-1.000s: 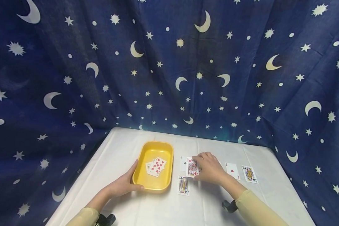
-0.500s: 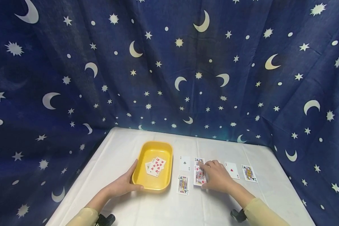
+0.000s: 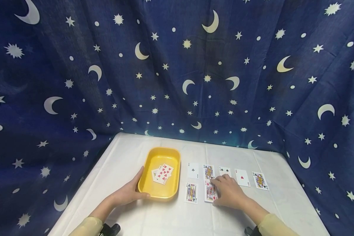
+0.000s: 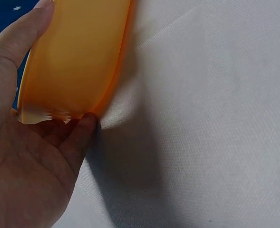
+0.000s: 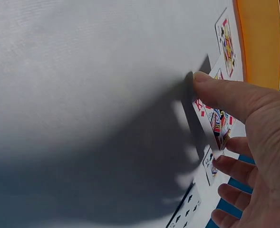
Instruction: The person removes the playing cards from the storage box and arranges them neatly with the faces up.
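Observation:
My left hand (image 3: 129,193) grips the left side of a yellow tray (image 3: 163,197), thumb at the near corner and fingers along the side. A heart card (image 3: 164,173) lies over another card in the tray. My right hand (image 3: 231,194) pinches a king of diamonds playing card (image 3: 210,191) by its edges. In the right wrist view, my thumb (image 5: 204,80) is at one edge of the king (image 5: 217,124), with fingers at the opposite edge. Just beyond it lies a face card (image 3: 208,171); to its left is another face card (image 3: 191,193) with club marks.
An ace of clubs (image 3: 193,171), a spade card (image 3: 225,170), an ace of hearts (image 3: 242,178) and a face card (image 3: 260,181) lie face up in the back row. A white cloth (image 3: 165,223) covers the table. Behind hangs a blue star-and-moon curtain (image 3: 171,82).
My right hand has brought the king of diamonds from over the ace of clubs rightward and toward me, below the back-row face card, uncovering both. My left hand and the tray have stayed put.

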Demonstrator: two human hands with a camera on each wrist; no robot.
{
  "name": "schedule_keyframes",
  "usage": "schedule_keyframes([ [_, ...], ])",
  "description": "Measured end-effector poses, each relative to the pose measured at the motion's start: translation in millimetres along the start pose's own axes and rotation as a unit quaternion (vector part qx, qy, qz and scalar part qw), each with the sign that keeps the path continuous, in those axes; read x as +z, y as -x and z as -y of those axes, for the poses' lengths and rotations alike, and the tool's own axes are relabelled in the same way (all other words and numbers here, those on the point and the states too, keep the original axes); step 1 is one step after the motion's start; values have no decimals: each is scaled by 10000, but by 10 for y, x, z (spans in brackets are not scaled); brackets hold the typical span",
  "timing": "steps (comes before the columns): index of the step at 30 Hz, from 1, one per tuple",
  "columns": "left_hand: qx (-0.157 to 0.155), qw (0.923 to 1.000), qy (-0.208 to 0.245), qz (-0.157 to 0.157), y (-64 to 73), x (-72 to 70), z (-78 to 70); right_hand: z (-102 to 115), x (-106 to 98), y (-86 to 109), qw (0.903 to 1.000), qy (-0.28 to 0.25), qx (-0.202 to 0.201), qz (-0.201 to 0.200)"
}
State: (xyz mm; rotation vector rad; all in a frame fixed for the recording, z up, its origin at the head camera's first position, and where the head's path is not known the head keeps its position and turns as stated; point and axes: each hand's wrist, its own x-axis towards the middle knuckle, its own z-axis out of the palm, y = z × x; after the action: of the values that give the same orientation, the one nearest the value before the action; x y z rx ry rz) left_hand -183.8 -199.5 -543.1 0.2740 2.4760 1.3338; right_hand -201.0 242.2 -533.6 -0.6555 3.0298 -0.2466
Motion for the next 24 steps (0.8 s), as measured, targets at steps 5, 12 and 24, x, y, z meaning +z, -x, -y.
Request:
schedule_keyframes([
  [5, 21, 10000, -22, -3, -6, 0, -2, 0, 41, 28, 10000, 53, -44, 24],
  [12, -25, 10000, -48, -28, 8, -3, -10, 16, 49, 39, 9999, -12, -62, 83],
  [24, -26, 10000, -29, -15, 14, -8, -12, 32, 49, 58, 9996, -169, -116, 191],
])
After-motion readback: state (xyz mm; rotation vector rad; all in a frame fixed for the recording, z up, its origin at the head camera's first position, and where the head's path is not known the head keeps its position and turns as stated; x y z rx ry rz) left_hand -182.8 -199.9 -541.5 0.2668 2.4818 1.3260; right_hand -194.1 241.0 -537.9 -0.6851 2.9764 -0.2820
